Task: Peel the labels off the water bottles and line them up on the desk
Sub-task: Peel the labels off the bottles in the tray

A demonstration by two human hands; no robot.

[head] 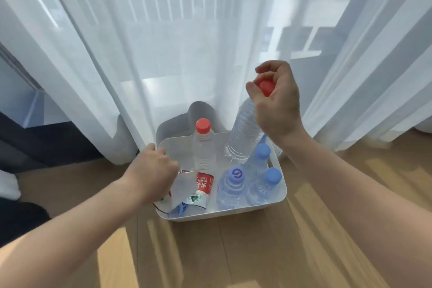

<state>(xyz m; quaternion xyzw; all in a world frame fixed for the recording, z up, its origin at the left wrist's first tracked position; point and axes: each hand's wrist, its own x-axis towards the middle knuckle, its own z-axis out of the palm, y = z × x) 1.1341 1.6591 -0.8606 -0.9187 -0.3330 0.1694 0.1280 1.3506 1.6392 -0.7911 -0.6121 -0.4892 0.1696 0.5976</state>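
Fingers of the right hand (275, 103) curl round the red cap (265, 87) of a bare bottle (243, 138) above the bin (233, 212), while the left hand (152, 168) curls over peeled labels (201, 188), grip unclear.

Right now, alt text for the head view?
Right-hand grip holds a bare bottle by its red cap above a white bin on wood floor. Left-hand grip is at peeled labels inside, beside four capped bottles.

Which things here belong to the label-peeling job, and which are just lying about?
Job: right hand, held bottle, standing red-cap bottle, blue-cap bottles, peeled labels, bin, left hand.
Lying about: curtain, floor.
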